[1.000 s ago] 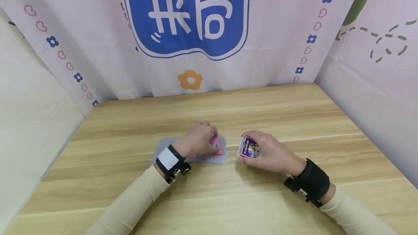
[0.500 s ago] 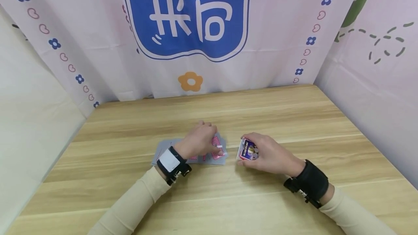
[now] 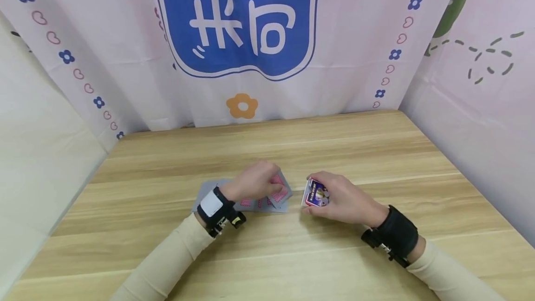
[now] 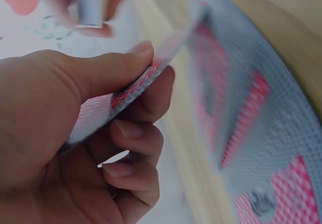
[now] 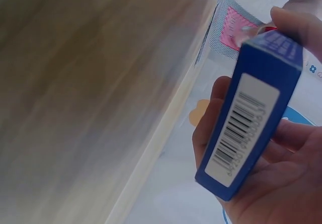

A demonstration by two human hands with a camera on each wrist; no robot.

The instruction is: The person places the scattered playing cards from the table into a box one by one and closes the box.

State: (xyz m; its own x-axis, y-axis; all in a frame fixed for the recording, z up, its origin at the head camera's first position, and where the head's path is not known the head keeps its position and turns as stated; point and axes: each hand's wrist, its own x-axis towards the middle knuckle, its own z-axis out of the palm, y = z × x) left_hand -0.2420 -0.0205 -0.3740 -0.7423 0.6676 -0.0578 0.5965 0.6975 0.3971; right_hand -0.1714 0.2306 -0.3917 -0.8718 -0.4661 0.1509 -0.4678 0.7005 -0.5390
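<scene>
In the head view my left hand [image 3: 252, 181] pinches a playing card [image 3: 281, 190] with a pink-and-grey patterned back, lifted at the right end of a spread row of cards [image 3: 207, 190]. The left wrist view shows the thumb on top of the held card [image 4: 93, 110] and fingers curled beneath; the row of cards [image 4: 282, 148] lies face down beside it. My right hand [image 3: 349, 199] grips a small blue card box [image 3: 318, 193] by its sides, its white-edged end turned toward the cards. A barcode label [image 5: 239, 128] shows on the box in the right wrist view.
The wood-grain table [image 3: 267, 254] carries the cards. Behind it hangs a white cloth [image 3: 334, 73] with a blue emblem and an orange flower; similar cloths close off both sides. A camera strap [image 3: 399, 233] circles each wrist.
My left hand has closed on the card and raised it, tilting it off the end of the row. The right hand keeps its hold on the box, almost still.
</scene>
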